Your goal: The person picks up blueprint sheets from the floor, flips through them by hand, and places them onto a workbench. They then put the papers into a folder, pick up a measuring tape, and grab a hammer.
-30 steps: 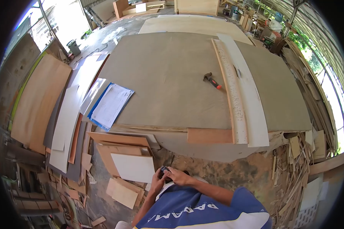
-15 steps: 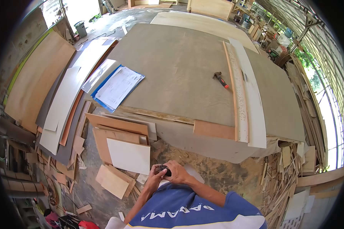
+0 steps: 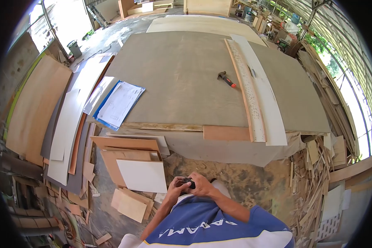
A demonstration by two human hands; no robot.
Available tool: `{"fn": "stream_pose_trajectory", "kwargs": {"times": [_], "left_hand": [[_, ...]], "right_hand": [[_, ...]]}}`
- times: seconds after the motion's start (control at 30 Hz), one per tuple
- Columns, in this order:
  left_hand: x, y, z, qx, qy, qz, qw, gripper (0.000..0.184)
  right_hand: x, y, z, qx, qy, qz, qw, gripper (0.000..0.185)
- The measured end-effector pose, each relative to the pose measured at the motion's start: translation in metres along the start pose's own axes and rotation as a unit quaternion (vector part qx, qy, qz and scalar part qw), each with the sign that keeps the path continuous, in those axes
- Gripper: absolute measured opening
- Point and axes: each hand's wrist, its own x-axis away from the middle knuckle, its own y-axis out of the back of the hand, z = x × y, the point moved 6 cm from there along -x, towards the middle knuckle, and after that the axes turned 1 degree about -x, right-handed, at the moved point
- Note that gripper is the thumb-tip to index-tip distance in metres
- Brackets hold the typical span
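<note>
In front of my waist, both hands are closed around a small black object (image 3: 190, 182); the fingers cover much of it, so its kind cannot be made out. My left hand (image 3: 177, 187) grips it from the left side. On the other side, my right hand (image 3: 201, 184) wraps over it, close against the left. Beyond them, on the large grey-brown board top (image 3: 173, 78), lies a hammer (image 3: 227, 79) with a black and red handle, touched by neither hand.
A blue folder with papers (image 3: 119, 105) rests on the board top's left corner. Long white strips (image 3: 262, 91) lie along its right. Board offcuts (image 3: 142, 175) lean against the near side. Scrap wood (image 3: 312, 177) is heaped at right; large sheets (image 3: 37, 107) stand at left.
My view has tilted and shifted slightly, so the bench and hammer appear further left. Both hands stay together on the black object, with their fingers slightly repositioned.
</note>
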Motion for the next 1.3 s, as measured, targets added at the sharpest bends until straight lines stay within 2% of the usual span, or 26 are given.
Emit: {"fn": "stream_pose_trajectory", "kwargs": {"times": [0.23, 0.3, 0.33, 0.4, 0.53, 0.6, 0.63, 0.73, 0.77, 0.8, 0.87, 0.93, 0.97, 1.0, 1.03, 1.13, 1.17, 1.2, 1.27, 1.3], "left_hand": [[-0.024, -0.047, 0.001, -0.099, -0.040, -0.009, 0.994, 0.034], [-0.038, -0.077, 0.009, -0.093, -0.038, 0.006, 0.995, 0.034], [-0.045, -0.094, 0.016, -0.077, -0.036, 0.012, 0.996, 0.033], [-0.065, -0.127, 0.022, -0.133, -0.090, 0.024, 0.987, 0.028], [-0.103, -0.203, 0.016, -0.084, -0.085, 0.044, 0.992, 0.020], [-0.116, -0.246, -0.002, -0.038, -0.126, 0.072, 0.989, 0.020], [-0.125, -0.262, -0.008, -0.035, -0.127, 0.079, 0.988, 0.020], [-0.145, -0.306, -0.029, -0.051, -0.174, 0.084, 0.980, 0.015], [-0.147, -0.323, -0.033, -0.127, -0.174, 0.104, 0.971, 0.015], [-0.151, -0.337, -0.034, -0.205, -0.173, 0.121, 0.956, 0.016], [-0.171, -0.353, -0.022, -0.242, -0.153, 0.124, 0.950, 0.015], [-0.183, -0.384, -0.011, -0.364, -0.183, 0.213, 0.888, 0.015], [-0.188, -0.394, -0.010, -0.367, -0.188, 0.210, 0.887, 0.015], [-0.191, -0.410, -0.004, -0.401, -0.178, 0.255, 0.862, 0.014], [-0.196, -0.426, 0.004, -0.434, -0.165, 0.301, 0.833, 0.014], [-0.225, -0.459, 0.010, -0.445, -0.157, 0.336, 0.815, 0.014], [-0.243, -0.461, 0.006, -0.431, -0.152, 0.303, 0.836, 0.013], [-0.270, -0.460, -0.004, -0.415, -0.187, 0.269, 0.849, 0.014], [-0.341, -0.431, -0.026, -0.351, -0.209, 0.124, 0.905, 0.013], [-0.375, -0.415, -0.047, -0.331, -0.229, 0.018, 0.915, 0.015]], "right_hand": [[0.015, 0.050, -0.031, -0.064, -0.001, -0.028, 0.998, 0.043], [0.029, 0.074, -0.044, -0.055, 0.051, -0.042, 0.996, 0.042], [0.039, 0.090, -0.057, -0.055, 0.046, -0.055, 0.996, 0.042], [0.067, 0.129, -0.078, -0.056, -0.018, -0.081, 0.995, 0.044], [0.131, 0.215, -0.129, -0.080, -0.084, -0.144, 0.983, 0.042], [0.164, 0.258, -0.160, -0.080, -0.163, -0.168, 0.969, 0.041], [0.179, 0.276, -0.173, 0.000, -0.114, -0.224, 0.968, 0.039], [0.216, 0.305, -0.219, -0.026, -0.159, -0.244, 0.956, 0.039], [0.223, 0.315, -0.224, -0.087, -0.195, -0.224, 0.951, 0.035], [0.226, 0.322, -0.231, -0.087, -0.192, -0.221, 0.952, 0.035], [0.229, 0.328, -0.249, -0.156, -0.216, -0.207, 0.941, 0.034], [0.223, 0.327, -0.262, -0.195, -0.229, -0.213, 0.930, 0.036], [0.218, 0.329, -0.265, -0.188, -0.219, -0.243, 0.926, 0.039], [0.208, 0.339, -0.263, -0.180, -0.209, -0.277, 0.920, 0.043], [0.198, 0.345, -0.260, -0.223, -0.199, -0.272, 0.915, 0.047], [0.171, 0.378, -0.245, -0.222, -0.167, -0.293, 0.915, 0.044], [0.167, 0.390, -0.247, -0.186, -0.160, -0.303, 0.921, 0.043], [0.167, 0.400, -0.252, -0.185, -0.168, -0.309, 0.918, 0.043], [0.166, 0.431, -0.265, -0.117, -0.207, -0.360, 0.902, 0.043], [0.167, 0.443, -0.279, -0.142, -0.212, -0.392, 0.884, 0.041]]}}
